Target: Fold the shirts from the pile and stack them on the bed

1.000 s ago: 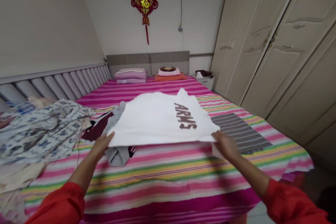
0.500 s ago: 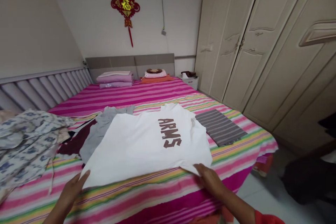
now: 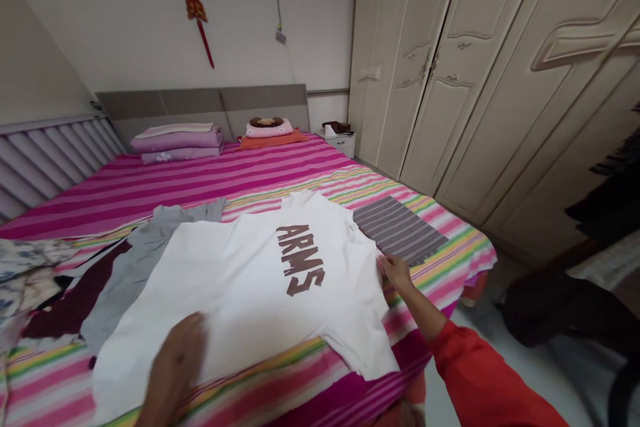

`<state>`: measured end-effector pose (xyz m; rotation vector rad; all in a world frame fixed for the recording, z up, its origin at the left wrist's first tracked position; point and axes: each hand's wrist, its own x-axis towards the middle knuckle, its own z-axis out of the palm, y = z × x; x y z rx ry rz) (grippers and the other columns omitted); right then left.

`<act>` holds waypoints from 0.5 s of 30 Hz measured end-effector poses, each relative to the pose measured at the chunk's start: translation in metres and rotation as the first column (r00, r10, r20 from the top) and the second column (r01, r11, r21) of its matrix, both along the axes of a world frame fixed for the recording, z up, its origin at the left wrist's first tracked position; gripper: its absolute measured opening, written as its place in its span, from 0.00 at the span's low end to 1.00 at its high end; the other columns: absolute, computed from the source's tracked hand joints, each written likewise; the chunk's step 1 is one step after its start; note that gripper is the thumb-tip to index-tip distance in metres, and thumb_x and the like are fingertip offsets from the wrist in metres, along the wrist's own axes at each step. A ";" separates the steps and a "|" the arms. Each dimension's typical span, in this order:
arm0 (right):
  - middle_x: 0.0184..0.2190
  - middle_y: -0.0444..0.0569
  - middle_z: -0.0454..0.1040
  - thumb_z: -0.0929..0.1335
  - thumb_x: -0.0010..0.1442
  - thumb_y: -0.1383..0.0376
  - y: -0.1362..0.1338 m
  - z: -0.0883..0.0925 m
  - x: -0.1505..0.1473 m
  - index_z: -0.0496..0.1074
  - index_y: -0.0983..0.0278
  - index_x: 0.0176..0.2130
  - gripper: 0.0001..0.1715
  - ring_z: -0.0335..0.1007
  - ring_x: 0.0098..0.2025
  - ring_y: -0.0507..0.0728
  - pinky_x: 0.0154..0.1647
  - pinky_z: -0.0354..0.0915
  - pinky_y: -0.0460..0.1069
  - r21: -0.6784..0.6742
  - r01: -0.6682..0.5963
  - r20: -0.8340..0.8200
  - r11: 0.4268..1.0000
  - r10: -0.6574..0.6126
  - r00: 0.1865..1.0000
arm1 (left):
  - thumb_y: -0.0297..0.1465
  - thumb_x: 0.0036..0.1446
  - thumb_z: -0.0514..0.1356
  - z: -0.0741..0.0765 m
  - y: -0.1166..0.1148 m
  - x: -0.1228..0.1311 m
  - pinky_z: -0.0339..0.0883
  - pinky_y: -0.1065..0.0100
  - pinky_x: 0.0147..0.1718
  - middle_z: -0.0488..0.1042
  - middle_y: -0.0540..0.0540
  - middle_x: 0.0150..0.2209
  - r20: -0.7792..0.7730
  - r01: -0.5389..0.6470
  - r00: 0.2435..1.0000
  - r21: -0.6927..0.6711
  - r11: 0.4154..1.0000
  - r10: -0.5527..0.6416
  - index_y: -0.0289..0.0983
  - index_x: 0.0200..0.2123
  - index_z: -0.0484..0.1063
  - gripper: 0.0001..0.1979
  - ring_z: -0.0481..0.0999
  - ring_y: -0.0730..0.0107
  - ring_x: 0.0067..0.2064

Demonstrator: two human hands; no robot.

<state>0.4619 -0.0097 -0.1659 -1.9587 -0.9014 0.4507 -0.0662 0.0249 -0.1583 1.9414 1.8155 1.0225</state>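
A plain, bright red sleeve point(image 3: 480, 370) of loose, softly creased cloth ends partway down the right forearm point(image 3: 426, 312), leaving the wrist point(image 3: 408, 287) uncovered. The right hand point(image 3: 397, 271) is bare, and so is the left hand point(image 3: 175, 355), whose outline looks slightly blurred.
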 end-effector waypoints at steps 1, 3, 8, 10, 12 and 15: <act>0.17 0.45 0.67 0.64 0.52 0.52 0.010 -0.004 0.005 0.65 0.60 0.19 0.18 0.66 0.27 0.56 0.29 0.60 0.49 -0.017 0.034 -0.009 0.999 -0.034 0.999 | 0.50 0.53 0.53 -0.005 0.005 0.025 0.66 0.57 0.57 0.77 0.41 0.51 -0.033 0.090 0.995 0.015 0.996 -0.089 0.38 0.45 0.75 0.26 0.74 0.53 0.54; 0.17 0.44 0.67 0.67 0.48 0.54 0.026 -0.011 0.008 0.64 0.60 0.19 0.15 0.66 0.26 0.56 0.28 0.60 0.48 -0.041 0.088 -0.028 0.995 -0.089 0.996 | 0.49 0.57 0.50 -0.018 0.016 0.068 0.64 0.56 0.58 0.76 0.41 0.53 -0.121 0.228 0.968 0.043 0.973 -0.222 0.38 0.46 0.76 0.26 0.73 0.55 0.56; 0.17 0.42 0.66 0.69 0.46 0.59 0.037 -0.023 0.008 0.64 0.60 0.19 0.12 0.64 0.25 0.55 0.26 0.57 0.47 -0.033 0.175 -0.062 0.984 -0.177 0.982 | 0.40 0.64 0.44 -0.044 0.033 0.118 0.55 0.42 0.60 0.65 0.44 0.63 -0.399 0.184 0.901 -0.003 0.983 -0.170 0.41 0.59 0.68 0.25 0.58 0.50 0.66; 0.15 0.41 0.63 0.68 0.47 0.59 0.033 -0.025 0.009 0.63 0.59 0.19 0.11 0.62 0.24 0.54 0.25 0.55 0.47 -0.008 0.206 -0.073 0.979 -0.206 0.976 | 0.39 0.65 0.45 -0.051 0.033 0.120 0.52 0.42 0.61 0.63 0.45 0.65 -0.475 0.172 0.866 -0.011 0.985 -0.157 0.42 0.62 0.65 0.25 0.56 0.50 0.67; 0.15 0.40 0.61 0.67 0.47 0.58 0.027 -0.027 0.008 0.63 0.59 0.19 0.12 0.60 0.24 0.54 0.25 0.53 0.47 0.027 0.220 -0.103 0.975 -0.216 0.971 | 0.39 0.65 0.46 -0.056 0.032 0.118 0.51 0.45 0.63 0.62 0.46 0.65 -0.522 0.185 0.837 -0.012 0.983 -0.164 0.43 0.63 0.63 0.25 0.55 0.52 0.68; 0.14 0.39 0.59 0.67 0.49 0.53 0.017 -0.031 0.004 0.60 0.59 0.19 0.17 0.57 0.23 0.52 0.23 0.53 0.47 0.107 0.203 -0.193 0.973 -0.180 0.965 | 0.39 0.65 0.46 -0.059 0.031 0.117 0.50 0.47 0.63 0.62 0.47 0.66 -0.558 0.184 0.814 -0.022 0.983 -0.164 0.43 0.64 0.62 0.25 0.54 0.53 0.68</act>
